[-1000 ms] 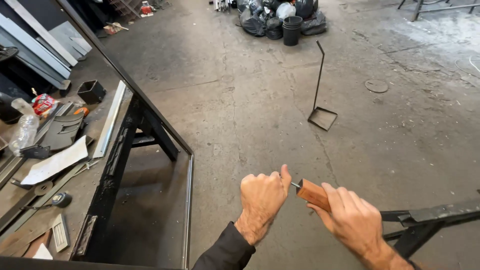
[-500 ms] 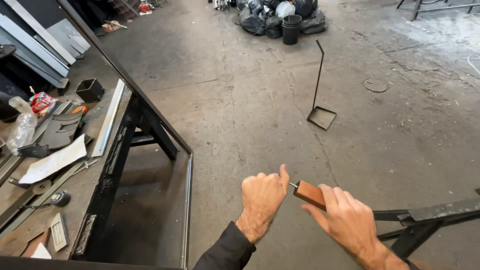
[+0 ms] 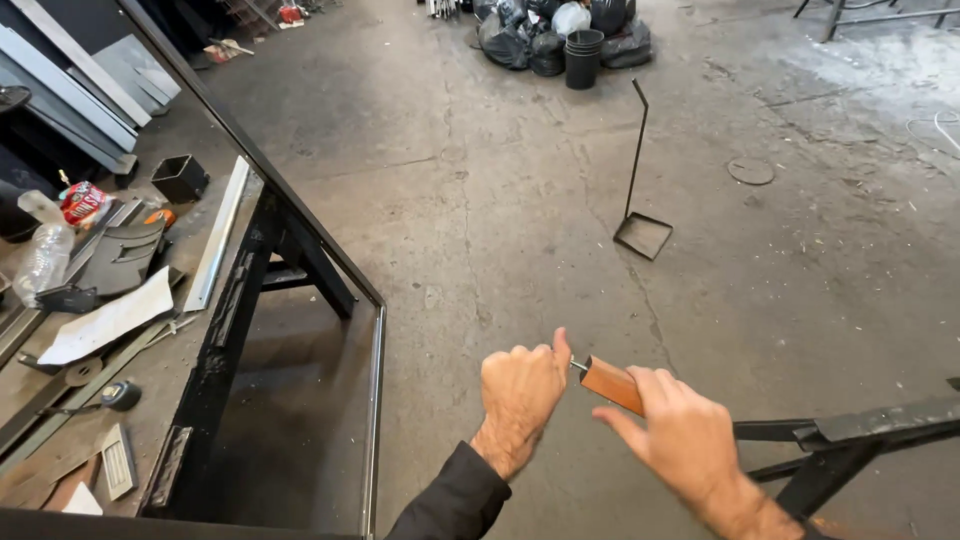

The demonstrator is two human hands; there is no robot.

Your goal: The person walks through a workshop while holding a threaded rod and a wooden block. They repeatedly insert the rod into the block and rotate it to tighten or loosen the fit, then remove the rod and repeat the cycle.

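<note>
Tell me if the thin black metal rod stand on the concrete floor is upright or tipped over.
Upright. The thin black metal rod stand rises from its flat square base, which lies on the grey concrete floor.

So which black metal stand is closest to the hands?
The low black stand beside the right hand; the tall-handled square one sits farther off on the floor.

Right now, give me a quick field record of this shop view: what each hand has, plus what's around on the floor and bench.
left hand: closed fist, thumb against the metal tip of the handle
right hand: fingers around the brown wooden tool handle
what the handle belongs to: hidden by the hands
bench on the left: black steel worktable with a clear plastic bottle and a white paper sheet
floor ahead: long-handled black metal dustpan, stacked black buckets
lower right: dark steel frame
</note>
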